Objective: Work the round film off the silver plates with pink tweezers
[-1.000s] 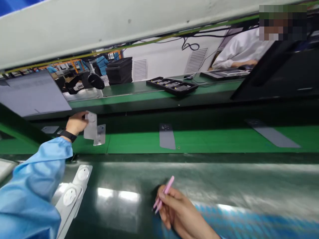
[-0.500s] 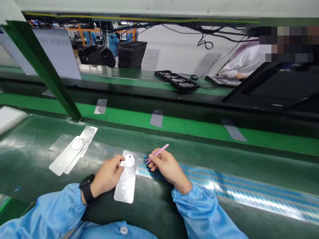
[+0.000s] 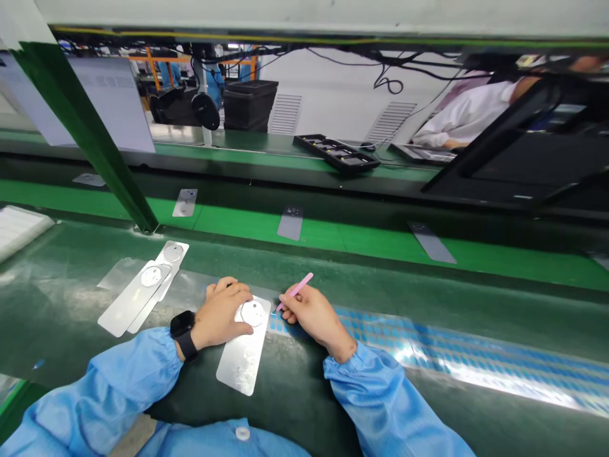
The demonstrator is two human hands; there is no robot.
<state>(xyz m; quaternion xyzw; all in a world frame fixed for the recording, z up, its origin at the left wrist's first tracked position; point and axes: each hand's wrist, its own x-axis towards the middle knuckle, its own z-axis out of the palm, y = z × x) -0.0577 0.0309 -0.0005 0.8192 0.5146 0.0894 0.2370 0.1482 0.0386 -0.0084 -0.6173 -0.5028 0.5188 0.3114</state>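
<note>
A white phone back panel [image 3: 242, 360] with a round ring of film near its top lies tilted on the green bench. My left hand [image 3: 221, 315], wearing a black watch, holds the panel by its upper left side, thumb and fingers apart over it. In my right hand [image 3: 309, 314] is a pair of pink tweezers [image 3: 301, 284], pinched between thumb and fingers. Their tips point down at a clear strip of blue round stickers [image 3: 380, 331], just right of the panel. Whether the tips hold a sticker is too small to tell.
Several similar panels [image 3: 128, 304] overlap at the left on clear film. Behind the bench edge, spaced panels [image 3: 290, 223] lie on a green belt [image 3: 228, 223]. A green post [image 3: 95, 146] rises at left. A black tray [image 3: 337, 154] and a person in white [image 3: 469, 114] are farther back.
My left hand has shifted right and spread over the panel, which has turned slightly with its top to the right. The tweezers have moved a little left. The belt panels have slid left.
</note>
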